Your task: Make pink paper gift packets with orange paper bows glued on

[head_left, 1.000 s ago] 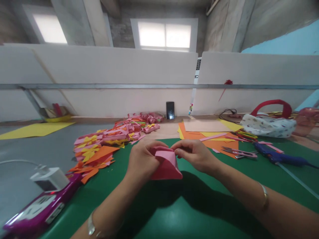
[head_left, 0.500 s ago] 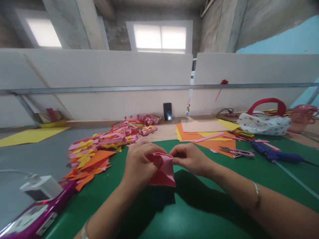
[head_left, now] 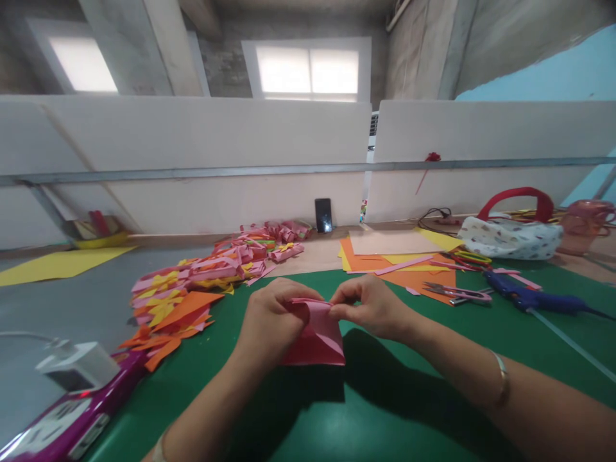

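A folded pink paper piece [head_left: 320, 337] is held between both hands just above a green mat [head_left: 366, 410]. My left hand [head_left: 269, 324] grips its left side with fingers curled around the fold. My right hand [head_left: 368, 307] pinches its top right edge between thumb and fingers. The lower part of the paper points down toward the mat.
A pile of pink, orange and yellow paper cuttings [head_left: 192, 289] lies to the left. Orange and yellow sheets [head_left: 399, 263], scissors [head_left: 457, 293], a blue glue gun [head_left: 529, 296] and a patterned bag [head_left: 510, 237] sit to the right. A purple power strip [head_left: 62, 417] lies at the near left; a phone [head_left: 323, 215] leans on the partition.
Both hands stayed on the pink paper and worked its top fold; the top edge now looks flatter and pinched closer together. The view shifted slightly.
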The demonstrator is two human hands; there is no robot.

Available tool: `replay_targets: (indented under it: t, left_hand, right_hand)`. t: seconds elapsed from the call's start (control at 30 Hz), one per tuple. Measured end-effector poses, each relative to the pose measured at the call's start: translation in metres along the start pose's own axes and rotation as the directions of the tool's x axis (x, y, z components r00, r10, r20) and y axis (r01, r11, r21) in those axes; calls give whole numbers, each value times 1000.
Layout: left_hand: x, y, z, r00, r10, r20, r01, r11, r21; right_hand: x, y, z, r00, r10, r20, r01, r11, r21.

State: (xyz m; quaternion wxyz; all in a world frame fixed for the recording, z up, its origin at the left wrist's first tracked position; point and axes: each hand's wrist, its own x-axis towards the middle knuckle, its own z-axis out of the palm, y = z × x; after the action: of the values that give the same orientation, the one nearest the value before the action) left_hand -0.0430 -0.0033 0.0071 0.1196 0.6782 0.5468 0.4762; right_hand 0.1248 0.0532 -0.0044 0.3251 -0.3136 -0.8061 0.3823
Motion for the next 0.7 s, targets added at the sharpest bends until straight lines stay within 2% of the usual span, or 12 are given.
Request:
replay_targets:
  t: [0.13,0.2,0.27,0.33,0.43,0.63,0.7]
  left_hand:
    - [0,1,-3,980,-160,118,170,982,-82]
    - [1,0,-4,984,-149,99,159,981,-107]
    - [2,-1,-5,1000,-25,-17,24,995,-93]
    - [2,-3,-6,977,175,-119,-180,983,-39]
    - [3,-6,-8,914,391,-106,-387,920,56]
    - [5,-10,-13,796,594,-118,-524,772,360]
    - [4,-10,-15,777,622,-92,-540,735,411]
  right_hand:
    - [1,0,-3,999,-39,14,39,999,-21]
    - [1,0,-4,999,-50,20,50,999,-20]
    - [2,-1,-5,999,-49,23,50,998,-37]
    - [2,-1,-6,998,-55,35,57,997,-59]
    - [1,0,-6,993,-111,32,114,986,-121]
    - [1,1,-7,966,-255,-44,231,926,-298]
    - [1,-1,-8,964,-264,-42,239,923,-302]
